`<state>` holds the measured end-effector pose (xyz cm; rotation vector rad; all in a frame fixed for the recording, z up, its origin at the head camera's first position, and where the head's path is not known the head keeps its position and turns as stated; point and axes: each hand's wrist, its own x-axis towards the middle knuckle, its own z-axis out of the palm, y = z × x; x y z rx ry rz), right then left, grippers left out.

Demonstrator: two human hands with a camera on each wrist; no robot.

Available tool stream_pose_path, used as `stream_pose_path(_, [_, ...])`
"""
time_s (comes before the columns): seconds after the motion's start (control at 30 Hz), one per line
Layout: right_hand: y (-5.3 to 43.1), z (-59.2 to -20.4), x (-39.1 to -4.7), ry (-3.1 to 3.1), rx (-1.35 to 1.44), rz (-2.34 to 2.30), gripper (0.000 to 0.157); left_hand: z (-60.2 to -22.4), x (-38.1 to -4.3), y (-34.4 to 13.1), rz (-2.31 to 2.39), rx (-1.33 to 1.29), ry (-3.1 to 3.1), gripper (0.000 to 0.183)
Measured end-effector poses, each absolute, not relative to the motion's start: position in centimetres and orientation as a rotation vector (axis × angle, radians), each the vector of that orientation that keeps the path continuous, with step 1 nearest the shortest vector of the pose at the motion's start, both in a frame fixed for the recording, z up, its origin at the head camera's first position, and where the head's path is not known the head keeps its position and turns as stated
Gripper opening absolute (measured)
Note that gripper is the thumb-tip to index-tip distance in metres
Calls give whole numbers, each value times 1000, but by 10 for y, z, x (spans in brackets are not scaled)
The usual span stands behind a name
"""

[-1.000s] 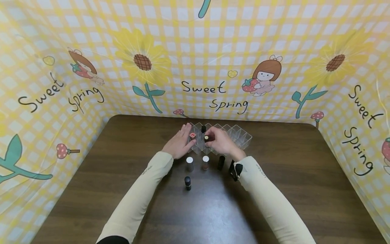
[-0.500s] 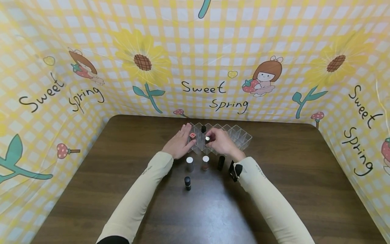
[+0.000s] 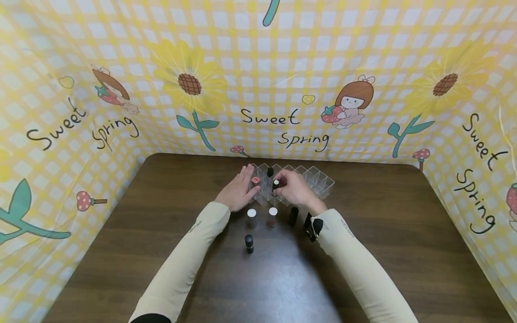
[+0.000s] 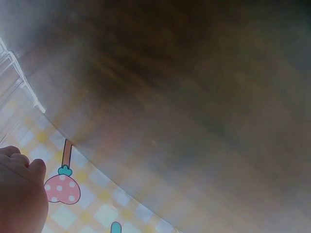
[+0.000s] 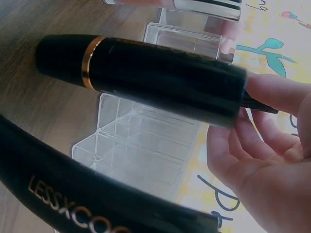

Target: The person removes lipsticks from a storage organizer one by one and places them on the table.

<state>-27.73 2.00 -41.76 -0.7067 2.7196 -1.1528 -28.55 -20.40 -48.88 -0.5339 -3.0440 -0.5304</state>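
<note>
My left hand (image 3: 237,190) lies with straight fingers against the left end of a clear compartmented organizer (image 3: 321,179). Thumb and fingers of my right hand (image 3: 296,187) pinch a small dark lipstick tube (image 3: 276,184) over the organizer's middle cells. In the right wrist view only the tube's dark tip (image 5: 261,104) shows between the fingers; the rest is hidden behind a nearer black tube. Inside the organizer stand a tube with a red top (image 3: 256,181), next to my left thumb, and a black one (image 3: 270,172) behind the held tube.
Upright before the organizer are a white-topped grey tube (image 3: 252,218), a white-topped reddish tube (image 3: 273,217) and a black tube with a gold band (image 5: 141,80). A black lettered tube (image 5: 97,189) is close to my right wrist. Another black tube (image 3: 249,244) stands nearer me.
The tube in my right hand has tilted a little, and its pale top shows differently from before. The left hand stays in place, as do the tubes on the table.
</note>
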Motion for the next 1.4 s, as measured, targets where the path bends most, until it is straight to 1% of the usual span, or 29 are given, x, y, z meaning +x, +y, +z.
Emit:
stream_pose_path(0.27, [21, -414, -275, 2717, -649, -1230, 24, -491, -286, -204, -531, -531, -3041, 75])
stream_pose_path(0.5, [22, -409, -275, 2729, -602, -1302, 22, -492, -287, -203, -538, -535, -3044, 75])
stream_pose_path(0.67, [22, -406, -273, 2760, -592, -1333, 25, -492, -287, -203, -543, -538, -3044, 76])
stream_pose_path(0.87, [23, -402, -271, 2737, -609, -1383, 31, -490, -285, -202, -533, -526, -3054, 76])
stream_pose_path(1.4, [27, -395, -259, 2723, -668, -1430, 32, -488, -283, -202, -516, -511, -3065, 76])
